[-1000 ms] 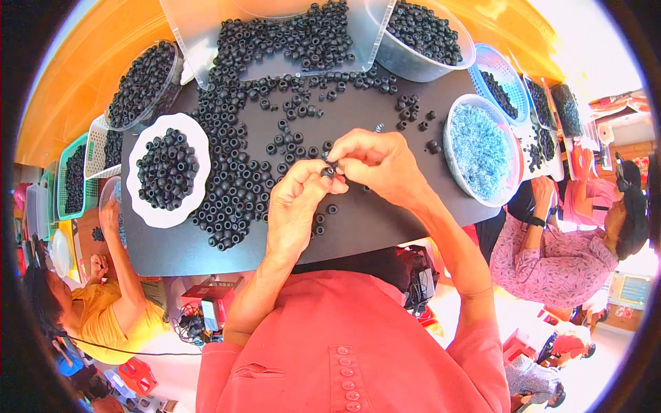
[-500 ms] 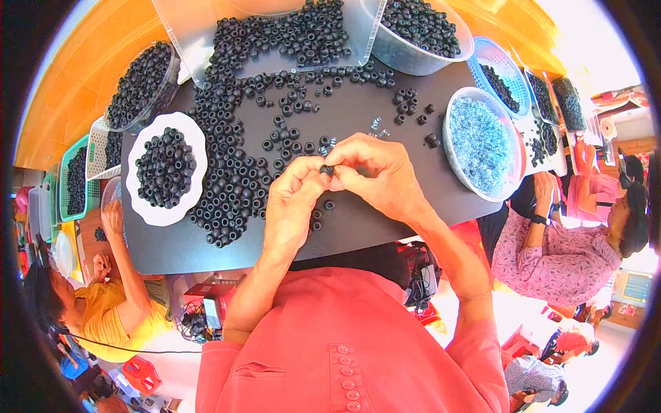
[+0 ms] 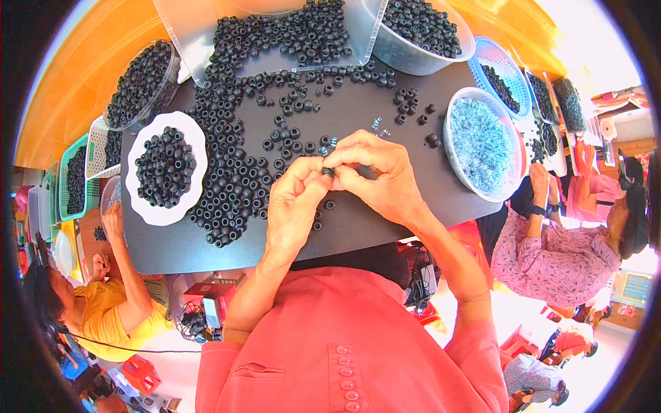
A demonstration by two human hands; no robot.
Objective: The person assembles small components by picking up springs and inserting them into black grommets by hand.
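My left hand (image 3: 295, 206) and my right hand (image 3: 375, 175) meet over the black board (image 3: 372, 117), fingertips pinched together on one small black ring-shaped part (image 3: 328, 170). Loose black parts of the same kind (image 3: 231, 175) lie scattered and heaped on the board just left of my hands. A few small silvery springs (image 3: 377, 126) lie on the board just beyond my right hand.
A white scalloped plate (image 3: 155, 213) of black parts sits at the left. A bowl of bluish springs (image 3: 482, 144) stands at the right. Clear tubs (image 3: 420, 31) and baskets of black parts line the far edge. Other people sit at the lower left and right.
Both hands stay pinched on the small black part; the fingers have shifted only slightly, and the view has drifted a little.
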